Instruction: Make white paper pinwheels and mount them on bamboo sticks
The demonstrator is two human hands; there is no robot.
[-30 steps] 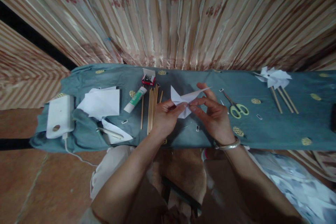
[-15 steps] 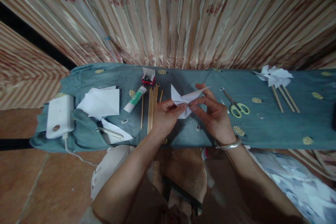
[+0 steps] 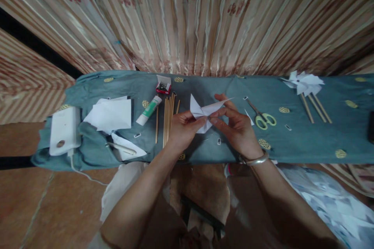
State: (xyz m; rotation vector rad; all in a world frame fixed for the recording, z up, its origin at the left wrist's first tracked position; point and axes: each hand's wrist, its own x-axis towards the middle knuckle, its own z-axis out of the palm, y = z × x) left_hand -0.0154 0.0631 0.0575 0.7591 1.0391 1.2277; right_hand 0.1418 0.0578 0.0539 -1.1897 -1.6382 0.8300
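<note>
Between my hands is a white paper pinwheel (image 3: pixel 212 109) with folded, pointed blades, held above the cloth-covered table. My left hand (image 3: pixel 184 127) grips its left side, thumb pressed near the centre. The fingers of my right hand (image 3: pixel 233 126) pinch the paper at the centre from the right; whether a small pin is between them I cannot make out. Several wooden sticks (image 3: pixel 168 116) lie just left of my left hand. Scissors with green handles (image 3: pixel 264 120) rest right of my right hand, beside a thin paper scrap (image 3: pixel 249 117).
Left of the sticks lie a glue stick (image 3: pixel 149 111), a small red box (image 3: pixel 163 85) of metal bits, white paper sheets (image 3: pixel 113 113), a pen (image 3: pixel 122 148) on folded paper, and a white corded device (image 3: pixel 64 130). Finished pinwheels on sticks (image 3: pixel 306 85) lie far right.
My hands stay at the pinwheel's centre with barely any movement. The whole view has shifted slightly, so the table items appear a little further left.
</note>
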